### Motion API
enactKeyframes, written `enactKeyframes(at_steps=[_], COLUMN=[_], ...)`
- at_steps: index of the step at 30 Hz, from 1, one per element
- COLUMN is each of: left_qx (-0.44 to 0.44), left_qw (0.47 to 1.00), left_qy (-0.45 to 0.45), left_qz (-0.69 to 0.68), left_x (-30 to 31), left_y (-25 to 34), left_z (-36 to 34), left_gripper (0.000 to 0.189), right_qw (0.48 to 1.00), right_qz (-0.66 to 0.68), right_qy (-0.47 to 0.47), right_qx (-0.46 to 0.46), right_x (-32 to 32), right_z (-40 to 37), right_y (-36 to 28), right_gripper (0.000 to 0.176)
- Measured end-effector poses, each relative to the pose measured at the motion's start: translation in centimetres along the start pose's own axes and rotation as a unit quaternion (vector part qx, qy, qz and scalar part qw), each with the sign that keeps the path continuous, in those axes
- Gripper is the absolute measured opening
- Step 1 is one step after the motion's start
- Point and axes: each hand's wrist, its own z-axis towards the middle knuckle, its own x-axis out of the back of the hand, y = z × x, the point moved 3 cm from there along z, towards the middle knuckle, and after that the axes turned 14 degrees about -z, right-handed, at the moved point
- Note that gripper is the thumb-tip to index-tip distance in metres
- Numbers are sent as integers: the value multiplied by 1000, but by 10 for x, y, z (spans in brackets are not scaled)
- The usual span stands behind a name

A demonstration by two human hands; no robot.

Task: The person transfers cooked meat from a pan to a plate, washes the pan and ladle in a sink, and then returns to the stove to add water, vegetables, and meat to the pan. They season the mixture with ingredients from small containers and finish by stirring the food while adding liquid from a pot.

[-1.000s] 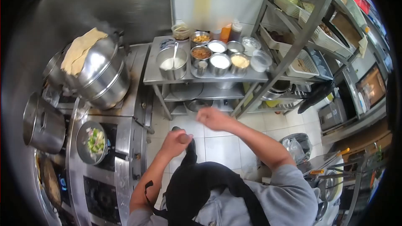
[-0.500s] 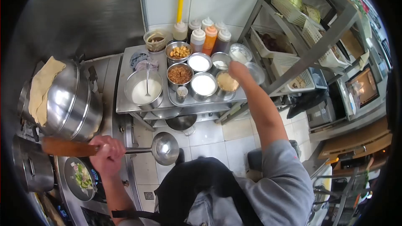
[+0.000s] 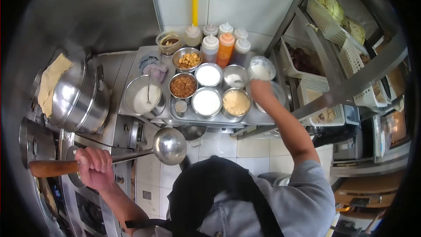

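My left hand [image 3: 94, 166] is closed around the wooden handle of a large steel ladle [image 3: 170, 145], whose round bowl hangs out over the floor in front of me. Over a round clear container [image 3: 277, 98] at the right end of the steel table, my right hand [image 3: 262, 90] points downward; its fingers are hidden beneath it. Beside that hand stand a bowl of pale tan powder [image 3: 237, 102], a steel bowl of white powder with a spoon in it [image 3: 235, 78] and a clear tub of white powder [image 3: 260, 69].
Squeeze bottles [image 3: 225, 49] line the back. A pot of white liquid [image 3: 144, 97] with a spoon, chopped brown food [image 3: 183, 86] and golden pieces [image 3: 188, 59] stand left. A large steamer pot [image 3: 72, 98] is further left. Shelving with baskets [image 3: 302, 57] rises at right.
My right hand has moved right, from beside the spoon bowl to over the clear container. The ladle has shifted slightly left and its handle has tilted. My view has shifted, with the frying pan now mostly hidden.
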Motion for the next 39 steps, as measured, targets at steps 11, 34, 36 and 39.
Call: enactKeyframes(at_steps=[11,34,36,39], left_qx=[-65,-121,-124,-126], left_qw=[998,982,981,980], left_qy=[13,147,149,156], left_qz=[-18,-1,-3,-7], left_x=[-39,-54,-55,-57], left_y=[-7,-42,-45,-48], left_z=[-7,46,48,49], left_gripper=[31,42,42,42], right_qw=[970,960,957,954], right_qz=[62,247,202,109], right_qy=[145,47,137,245], right_qx=[185,120,157,132], right_x=[67,106,112,93], right_z=[-22,-30,-32,-6], right_y=[-75,-75,-79,-75], right_gripper=[16,9,7,5])
